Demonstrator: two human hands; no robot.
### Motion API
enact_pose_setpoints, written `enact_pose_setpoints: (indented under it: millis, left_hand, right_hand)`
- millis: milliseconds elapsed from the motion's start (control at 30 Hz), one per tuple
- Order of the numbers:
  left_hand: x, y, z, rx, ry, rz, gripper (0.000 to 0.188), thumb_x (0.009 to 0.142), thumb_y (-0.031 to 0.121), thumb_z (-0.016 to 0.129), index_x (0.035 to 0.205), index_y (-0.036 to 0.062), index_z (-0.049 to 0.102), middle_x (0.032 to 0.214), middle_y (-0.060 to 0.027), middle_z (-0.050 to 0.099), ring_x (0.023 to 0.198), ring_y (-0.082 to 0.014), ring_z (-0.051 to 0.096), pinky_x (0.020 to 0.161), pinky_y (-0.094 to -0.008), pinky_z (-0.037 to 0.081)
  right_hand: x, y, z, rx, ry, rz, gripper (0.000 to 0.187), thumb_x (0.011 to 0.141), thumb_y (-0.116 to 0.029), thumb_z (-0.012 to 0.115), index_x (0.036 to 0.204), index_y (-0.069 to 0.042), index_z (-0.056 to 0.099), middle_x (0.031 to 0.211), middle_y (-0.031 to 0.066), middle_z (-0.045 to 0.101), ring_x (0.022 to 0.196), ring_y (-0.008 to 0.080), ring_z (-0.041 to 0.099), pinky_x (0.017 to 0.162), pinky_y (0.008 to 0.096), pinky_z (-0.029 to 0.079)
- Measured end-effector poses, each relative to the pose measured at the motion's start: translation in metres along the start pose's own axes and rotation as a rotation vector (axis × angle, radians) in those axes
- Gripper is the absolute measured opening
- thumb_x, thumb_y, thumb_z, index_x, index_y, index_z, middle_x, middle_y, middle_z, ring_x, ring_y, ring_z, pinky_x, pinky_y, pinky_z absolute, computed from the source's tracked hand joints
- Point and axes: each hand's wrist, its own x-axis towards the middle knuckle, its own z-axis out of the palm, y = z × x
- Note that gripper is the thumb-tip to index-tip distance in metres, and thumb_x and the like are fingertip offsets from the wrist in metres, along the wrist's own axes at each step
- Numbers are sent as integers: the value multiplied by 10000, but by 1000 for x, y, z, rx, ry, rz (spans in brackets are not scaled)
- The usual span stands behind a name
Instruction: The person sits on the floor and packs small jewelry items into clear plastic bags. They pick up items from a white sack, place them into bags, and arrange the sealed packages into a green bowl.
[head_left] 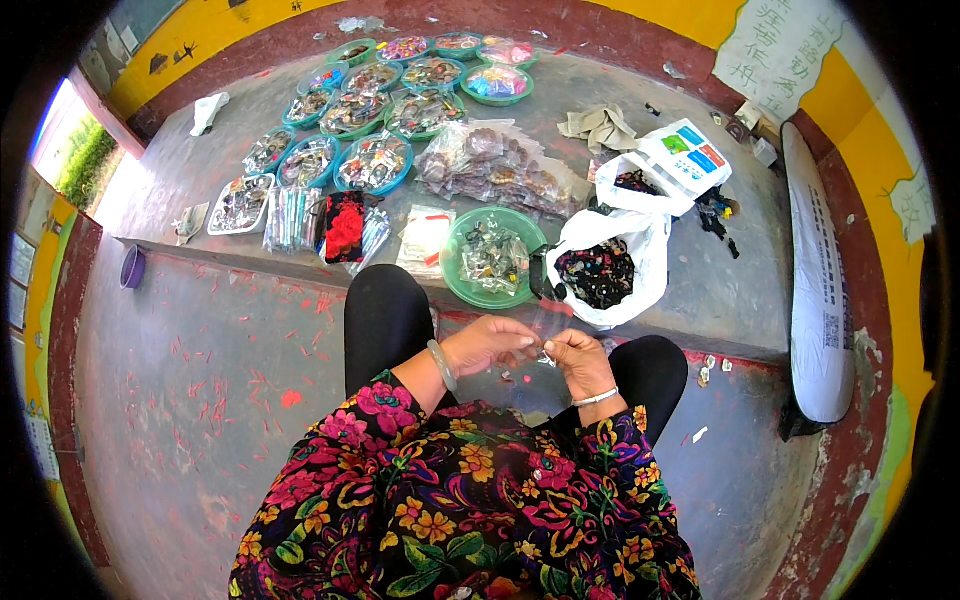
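1. Black floral-print garment point(470, 500), nearest; its sleeves point(345, 440) converge forward.
2. Left hand point(486, 343): angled rightward, fingers curled, tips pinched narrow on small clear plastic bag with red edge point(550, 319).
3. Bag: between both hands, near round green plastic basin point(462, 275).
4. Right hand point(584, 364): angled leftward, thumb and forefinger pinching the bag.

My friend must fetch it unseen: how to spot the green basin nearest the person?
Find the grey platform before the person. By its near edge, left of the nearer white bag of dark items, sits the green basin. Unlike other green basins, clustered farther back, it's nearest the person.
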Motion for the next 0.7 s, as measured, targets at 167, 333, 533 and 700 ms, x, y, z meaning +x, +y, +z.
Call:
enact_pose_setpoints:
  millis: [167, 333, 533, 700]
  left_hand:
    - [0, 0, 2, 41, 49, 52, 169, 833, 140, 571, 939, 21, 627, 860, -62, 636, 723, -107, 577, 582, -226, 456]
    - [3, -3, 1, 102, 86, 75, 145, 816, 134, 596, 897, 24, 643, 843, -58, 642, 707, -100, 579, 536, -222, 457]
    - [5, -7, 0, 170, 184, 102, 137, 798, 140, 616, 876, 33, 650, 799, -26, 633, 644, -75, 546, 500, -206, 432]
    - [4, -6, 2, 163, 235, 107, 134, 786, 148, 631, 852, 33, 654, 779, -20, 624, 619, -67, 529, 485, -201, 423]
  right_hand:
    - [0, -1, -1, 51, -11, 66, 41, 764, -29, 622, 731, -20, 601, 702, 26, 598, 641, 88, 513, 595, 210, 389]
    - [3, 4, -5, -29, 19, 67, 48, 758, -58, 637, 741, -20, 613, 690, 19, 598, 614, 79, 503, 576, 201, 379]
    - [4, 6, -5, -118, 103, 72, 84, 750, -90, 656, 795, -22, 636, 720, 18, 616, 612, 74, 509, 571, 197, 381]
    - [2, 4, 0, -136, 115, 85, 106, 752, -90, 653, 834, -26, 639, 740, 22, 624, 646, 76, 533, 592, 196, 393]
